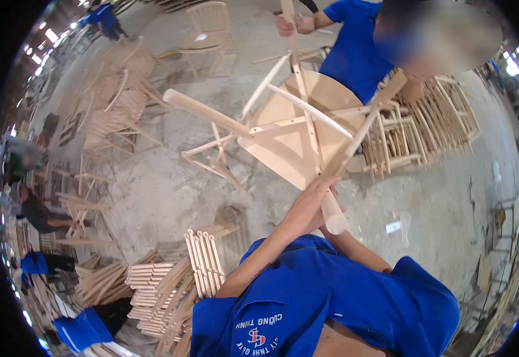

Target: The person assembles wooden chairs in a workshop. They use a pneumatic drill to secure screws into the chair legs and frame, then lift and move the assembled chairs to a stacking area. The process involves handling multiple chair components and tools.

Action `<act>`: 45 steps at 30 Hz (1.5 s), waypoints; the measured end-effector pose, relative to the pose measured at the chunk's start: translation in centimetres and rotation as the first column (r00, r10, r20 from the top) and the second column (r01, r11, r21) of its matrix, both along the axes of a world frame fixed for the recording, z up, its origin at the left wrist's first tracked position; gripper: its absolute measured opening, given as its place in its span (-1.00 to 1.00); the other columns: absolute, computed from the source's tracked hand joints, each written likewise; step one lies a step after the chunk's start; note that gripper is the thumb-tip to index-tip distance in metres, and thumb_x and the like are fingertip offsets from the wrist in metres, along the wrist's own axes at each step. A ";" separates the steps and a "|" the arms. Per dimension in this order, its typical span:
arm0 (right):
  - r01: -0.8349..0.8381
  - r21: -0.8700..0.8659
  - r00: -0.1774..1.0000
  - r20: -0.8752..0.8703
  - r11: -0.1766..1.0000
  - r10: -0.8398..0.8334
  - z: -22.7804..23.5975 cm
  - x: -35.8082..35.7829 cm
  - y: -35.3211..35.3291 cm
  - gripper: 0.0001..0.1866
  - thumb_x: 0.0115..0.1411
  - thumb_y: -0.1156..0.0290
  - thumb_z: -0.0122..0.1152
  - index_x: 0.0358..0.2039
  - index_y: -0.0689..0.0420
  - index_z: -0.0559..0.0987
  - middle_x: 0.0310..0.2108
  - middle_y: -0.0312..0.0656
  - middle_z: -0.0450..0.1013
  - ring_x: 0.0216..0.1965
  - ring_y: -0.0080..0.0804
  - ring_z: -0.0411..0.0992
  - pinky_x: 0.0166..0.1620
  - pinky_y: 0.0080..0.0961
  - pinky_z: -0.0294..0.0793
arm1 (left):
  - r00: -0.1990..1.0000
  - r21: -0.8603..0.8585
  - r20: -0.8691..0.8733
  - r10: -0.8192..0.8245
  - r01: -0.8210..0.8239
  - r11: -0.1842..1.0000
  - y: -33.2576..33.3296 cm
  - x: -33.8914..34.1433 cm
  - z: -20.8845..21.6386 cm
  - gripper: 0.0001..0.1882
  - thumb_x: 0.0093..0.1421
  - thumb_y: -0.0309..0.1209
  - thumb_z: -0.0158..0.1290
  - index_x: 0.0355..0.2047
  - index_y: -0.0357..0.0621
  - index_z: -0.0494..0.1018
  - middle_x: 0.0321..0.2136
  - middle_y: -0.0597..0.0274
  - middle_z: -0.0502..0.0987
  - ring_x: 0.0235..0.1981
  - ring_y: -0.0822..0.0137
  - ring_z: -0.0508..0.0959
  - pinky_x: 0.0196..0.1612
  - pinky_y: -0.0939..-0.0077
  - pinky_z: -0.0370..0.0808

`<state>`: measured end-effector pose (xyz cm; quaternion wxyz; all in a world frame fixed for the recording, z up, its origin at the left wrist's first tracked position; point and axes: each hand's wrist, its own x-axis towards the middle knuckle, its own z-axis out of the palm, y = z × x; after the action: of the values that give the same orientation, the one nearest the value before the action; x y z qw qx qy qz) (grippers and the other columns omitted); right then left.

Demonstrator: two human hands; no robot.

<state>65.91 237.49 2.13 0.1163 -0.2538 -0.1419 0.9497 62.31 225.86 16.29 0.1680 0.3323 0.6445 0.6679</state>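
A pale wooden chair is tipped over, showing the underside of its seat (274,160), with crossed braces (310,134) and legs sticking out toward me. My left hand (314,199) is closed around the near chair leg (333,215), just above its rounded end. On the other side of that leg, my right hand (338,205) also grips it, most of its fingers hidden behind the wood. Opposite me, a co-worker in a blue shirt (354,44) has a hand (289,25) on another leg at the far side; that person's other hand is near the right-hand leg (384,95).
Stacked wooden frames (426,128) stand behind the chair at right. Bundled slats (158,291) and rods with ringed ends (204,256) lie at my lower left. Assembled chairs (116,89) crowd the left; one chair (209,35) stands farther back. Other people work along the left side.
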 end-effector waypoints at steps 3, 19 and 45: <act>-0.187 -0.028 0.980 0.069 0.982 0.189 -0.1 4.4 1.2 -0.47 0.32 0.11 -0.03 0.08 0.31 0.38 -0.05 0.04 0.41 -0.15 -0.18 0.45 -0.12 -0.24 0.47 | 0.935 -0.312 -0.342 -0.095 -0.017 0.950 -1.9 -0.3 2.3 -0.24 -0.05 -0.27 0.33 0.17 -0.09 0.29 -0.06 0.01 0.46 0.00 -0.03 0.45 0.07 0.27 0.41; 0.359 -0.153 0.929 0.155 0.921 -0.336 0.3 7.8 -0.9 -0.32 0.20 -0.03 0.02 0.15 0.27 0.36 0.02 -0.04 0.48 -0.21 -0.36 0.55 -0.16 -0.37 0.49 | 0.829 -0.551 0.182 -0.528 0.531 0.644 -15.4 -5.6 -6.1 -0.25 0.10 -0.06 0.22 0.23 -0.12 0.27 0.14 -0.07 0.40 0.13 -0.02 0.43 0.19 0.21 0.35; -0.580 0.448 0.643 0.764 0.681 0.044 -11.8 -7.0 -16.1 -0.61 0.25 0.18 0.08 -0.05 0.19 0.54 -0.31 -0.16 0.57 -0.36 -0.47 0.53 -0.34 -0.46 0.53 | 0.590 -0.436 0.573 -0.569 0.807 0.398 -18.1 -17.6 -12.1 -0.44 0.19 -0.21 0.16 0.08 -0.35 0.36 0.02 -0.16 0.46 0.05 0.01 0.51 0.12 0.27 0.42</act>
<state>58.94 221.44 -9.71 -0.0444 -0.5040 -0.5455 0.6682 44.66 207.80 4.20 0.6441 0.3711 0.5953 0.3049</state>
